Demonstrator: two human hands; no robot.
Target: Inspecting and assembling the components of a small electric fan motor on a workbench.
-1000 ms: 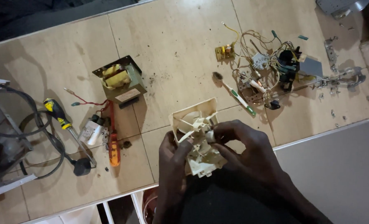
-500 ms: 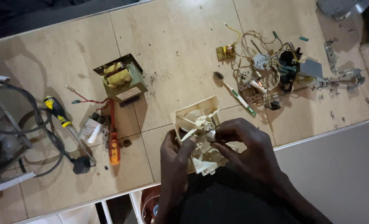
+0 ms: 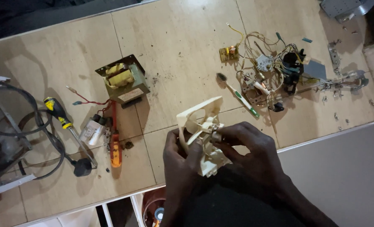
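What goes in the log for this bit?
left hand: grips cream plastic fan housing | right hand: pinches its hub | transformer: on table

Matt cream plastic housing (image 3: 203, 138) (smooth)

Cream-coloured plastic fan housing (image 3: 201, 134), square-ish open frame with moulded ribs and a small hub fitting near its middle. Held tilted above the table edge, at about 6 o'clock in view. Upper frame corner points to 12 o'clock; lower end toward 5 o'clock is partly hidden. Left side and hub area covered by fingers, so detail there unclear.
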